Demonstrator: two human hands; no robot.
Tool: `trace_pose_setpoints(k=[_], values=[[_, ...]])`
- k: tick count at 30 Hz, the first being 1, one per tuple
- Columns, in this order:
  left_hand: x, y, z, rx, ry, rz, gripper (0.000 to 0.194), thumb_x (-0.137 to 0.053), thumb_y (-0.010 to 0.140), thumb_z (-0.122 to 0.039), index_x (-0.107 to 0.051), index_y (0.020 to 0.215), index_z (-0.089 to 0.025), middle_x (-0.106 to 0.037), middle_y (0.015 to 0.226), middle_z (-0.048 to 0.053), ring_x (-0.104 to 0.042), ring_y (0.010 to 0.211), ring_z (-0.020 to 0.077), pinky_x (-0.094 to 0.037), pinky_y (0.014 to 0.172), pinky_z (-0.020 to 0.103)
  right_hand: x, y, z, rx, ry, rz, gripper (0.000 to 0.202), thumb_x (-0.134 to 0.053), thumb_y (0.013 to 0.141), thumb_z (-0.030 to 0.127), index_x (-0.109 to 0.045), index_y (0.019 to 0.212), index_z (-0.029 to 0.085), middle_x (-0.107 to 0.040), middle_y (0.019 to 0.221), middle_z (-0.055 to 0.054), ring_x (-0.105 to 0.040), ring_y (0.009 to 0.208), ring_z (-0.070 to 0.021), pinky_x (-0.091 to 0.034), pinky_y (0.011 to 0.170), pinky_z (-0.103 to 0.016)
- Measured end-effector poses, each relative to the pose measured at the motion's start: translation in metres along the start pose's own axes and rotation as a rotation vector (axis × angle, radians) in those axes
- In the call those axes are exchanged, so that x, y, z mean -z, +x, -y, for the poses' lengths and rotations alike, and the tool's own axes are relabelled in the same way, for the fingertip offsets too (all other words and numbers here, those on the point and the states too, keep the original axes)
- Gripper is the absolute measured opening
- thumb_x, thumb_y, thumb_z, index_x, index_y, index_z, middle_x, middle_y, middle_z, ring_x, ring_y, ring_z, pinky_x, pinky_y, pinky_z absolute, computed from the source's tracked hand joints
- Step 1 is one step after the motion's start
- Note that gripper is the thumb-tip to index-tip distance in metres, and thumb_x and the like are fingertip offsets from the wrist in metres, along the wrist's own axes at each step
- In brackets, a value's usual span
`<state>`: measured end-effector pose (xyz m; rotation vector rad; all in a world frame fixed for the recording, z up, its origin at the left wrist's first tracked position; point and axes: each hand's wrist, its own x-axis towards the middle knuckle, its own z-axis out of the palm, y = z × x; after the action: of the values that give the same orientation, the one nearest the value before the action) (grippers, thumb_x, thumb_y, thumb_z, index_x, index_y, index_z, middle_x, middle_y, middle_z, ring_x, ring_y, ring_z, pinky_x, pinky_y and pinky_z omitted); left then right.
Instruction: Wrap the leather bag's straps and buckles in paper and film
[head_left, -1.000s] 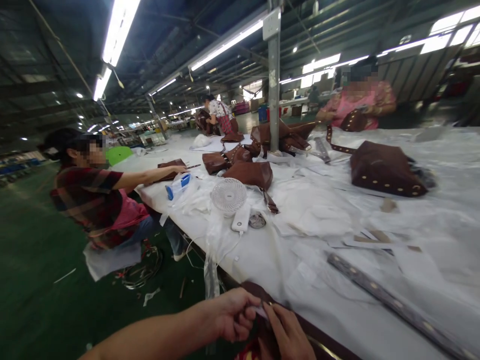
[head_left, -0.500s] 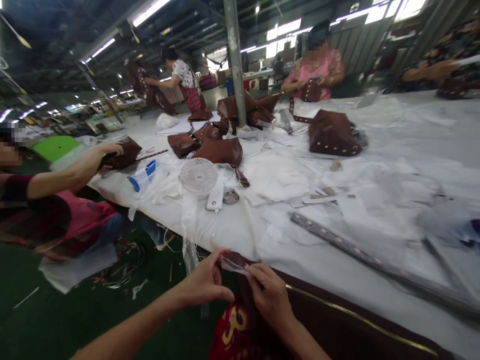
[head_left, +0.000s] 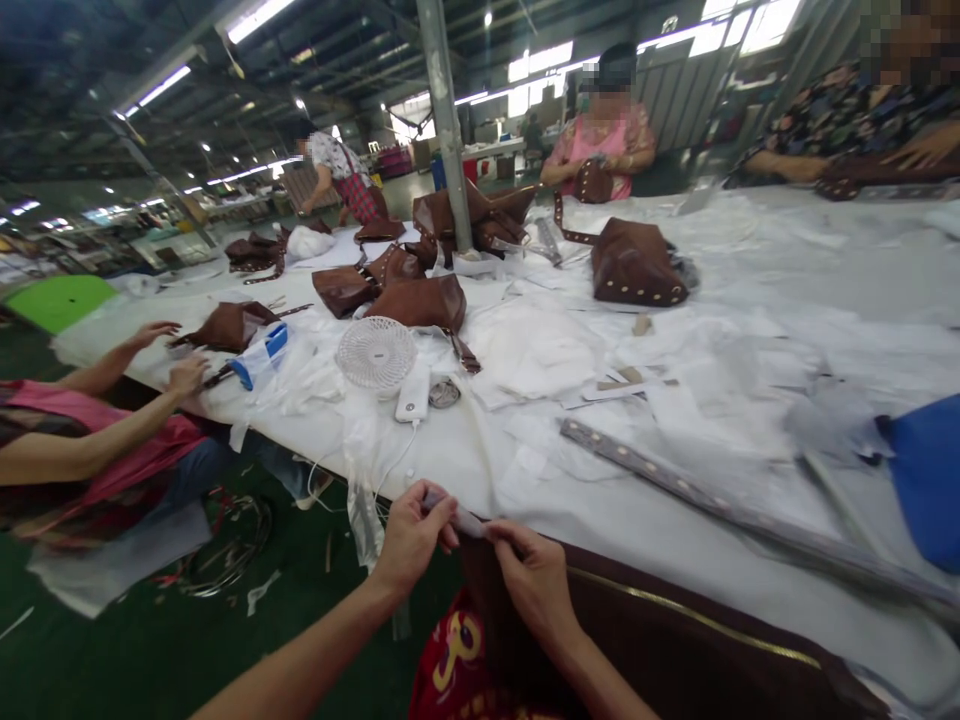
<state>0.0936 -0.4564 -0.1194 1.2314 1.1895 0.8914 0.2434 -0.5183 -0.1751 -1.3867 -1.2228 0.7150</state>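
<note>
A brown leather bag (head_left: 660, 630) with a gold zipper (head_left: 697, 607) lies at the table's near edge, in front of my body. At its left end a narrow strip of translucent plastic film (head_left: 470, 522) stretches between my hands. My left hand (head_left: 417, 532) is closed, pinching the strip's left end between thumb and fingers. On the other end, the thumb and fingertips of my right hand (head_left: 531, 575) grip the film close to the bag's corner. Whatever lies under the film is hidden by it and by my fingers.
A white fan (head_left: 376, 354) with a power bank (head_left: 412, 396) stands ahead. A film-wrapped studded strap (head_left: 675, 490) lies to the right. Several brown bags (head_left: 641, 262) and plastic sheets cover the table. Co-workers sit left and across. A metal post (head_left: 446, 120) rises behind the fan.
My left hand has gone from spread thumb and fingers to a closed pinch. Film now covers the brown tab seen before. The left co-worker's bag now lies on the table.
</note>
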Motion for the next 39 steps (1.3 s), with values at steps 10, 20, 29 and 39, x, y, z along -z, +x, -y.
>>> trace_pose_setpoints(k=[10,20,29,39], values=[[-0.007,0.001,-0.005,-0.032,0.115,-0.045,0.039,-0.064,0.077,-0.045,-0.050,0.100,-0.017,-0.055,0.046,-0.007,-0.047,0.038,0.0090,-0.038,0.039,0.017,-0.009,-0.007,0.024,0.554,-0.270,-0.033,0.026,-0.045,0.088,0.006,-0.061,0.106,0.015,-0.068,0.090,-0.010,-0.063,0.083,-0.0194,-0.053,0.075,-0.031],[-0.007,0.000,-0.011,-0.159,0.248,0.061,0.017,-0.058,0.082,-0.035,-0.054,0.080,-0.019,-0.051,0.046,-0.006,-0.048,0.042,0.0103,-0.037,0.045,0.020,-0.021,0.010,0.021,0.268,-0.215,-0.009,0.014,-0.051,0.087,0.019,-0.064,0.091,0.018,-0.069,0.082,-0.007,-0.064,0.076,-0.0191,-0.051,0.072,-0.030],[-0.012,0.013,-0.026,-0.330,0.298,0.223,0.012,-0.059,0.080,-0.027,-0.058,0.088,-0.018,-0.056,0.082,0.001,-0.053,0.058,0.0095,-0.044,0.054,0.021,-0.014,0.016,0.028,0.046,-0.176,0.074,0.012,-0.053,0.081,0.022,-0.064,0.085,0.018,-0.067,0.072,-0.003,-0.060,0.064,-0.0168,-0.046,0.060,-0.026],[-0.012,-0.004,-0.005,-0.140,0.268,0.445,0.038,-0.060,0.077,-0.025,-0.064,0.115,-0.021,-0.070,0.098,0.006,-0.066,0.073,0.0194,-0.052,0.062,0.026,0.018,0.033,0.010,-0.170,0.111,0.166,0.025,-0.064,0.072,0.040,-0.071,0.081,0.017,-0.072,0.082,-0.007,-0.066,0.081,-0.0253,-0.053,0.077,-0.034]])
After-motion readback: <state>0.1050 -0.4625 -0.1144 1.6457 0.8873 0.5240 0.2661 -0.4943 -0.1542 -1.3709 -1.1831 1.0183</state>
